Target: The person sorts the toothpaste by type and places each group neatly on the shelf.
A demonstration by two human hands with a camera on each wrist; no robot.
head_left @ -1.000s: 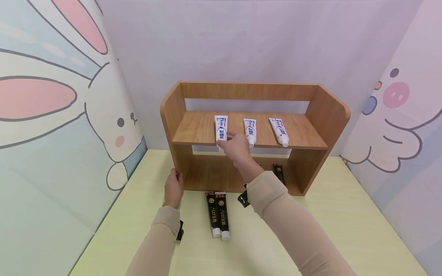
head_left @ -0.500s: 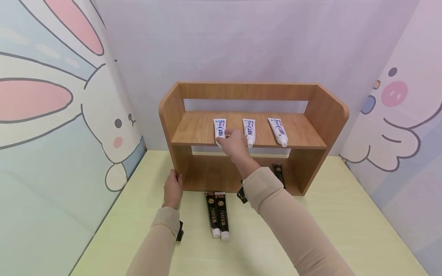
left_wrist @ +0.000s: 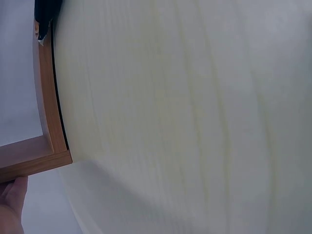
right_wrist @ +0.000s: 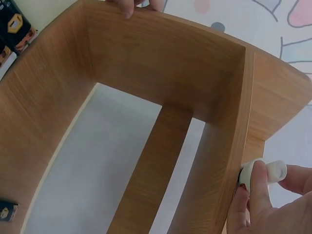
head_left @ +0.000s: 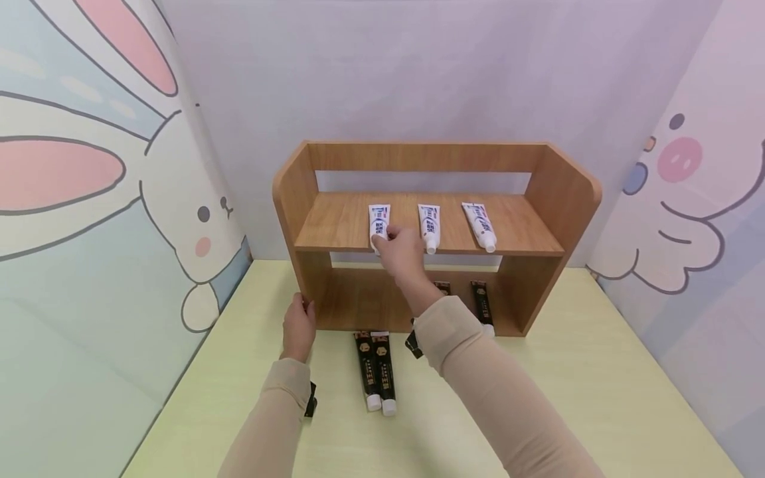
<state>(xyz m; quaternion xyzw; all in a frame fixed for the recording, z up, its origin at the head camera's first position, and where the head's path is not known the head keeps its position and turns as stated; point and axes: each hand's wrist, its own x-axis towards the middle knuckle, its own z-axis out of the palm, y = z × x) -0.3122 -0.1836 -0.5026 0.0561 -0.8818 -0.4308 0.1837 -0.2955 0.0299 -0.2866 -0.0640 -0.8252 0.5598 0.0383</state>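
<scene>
My right hand (head_left: pixel 404 255) pinches the lower end of a white toothpaste tube (head_left: pixel 379 221) on the upper board of a wooden shelf (head_left: pixel 343 226). In the right wrist view, the fingers (right_wrist: pixel 261 187) are around the tube's capped end (right_wrist: pixel 277 170), beside the board's edge. To its right lie two more white toothpaste tubes, one in the middle (head_left: pixel 429 226) and one slanted (head_left: pixel 479 226). My left hand (head_left: pixel 299 325) grips the front edge of the shelf's left side panel; in the left wrist view only part of this hand (left_wrist: pixel 13 207) shows.
Two black toothpaste tubes (head_left: pixel 367 368) (head_left: pixel 384 372) lie side by side on the pale yellow table (head_left: pixel 239 398) before the shelf. On the lower board are another black tube (head_left: pixel 481 304) and one (head_left: pixel 443 287) mostly hidden by the right arm. Cartoon-printed walls stand at both sides.
The right hand has drawn the left white tube slightly down and settled it on the upper board. The left hand keeps its place. The view has shifted a little.
</scene>
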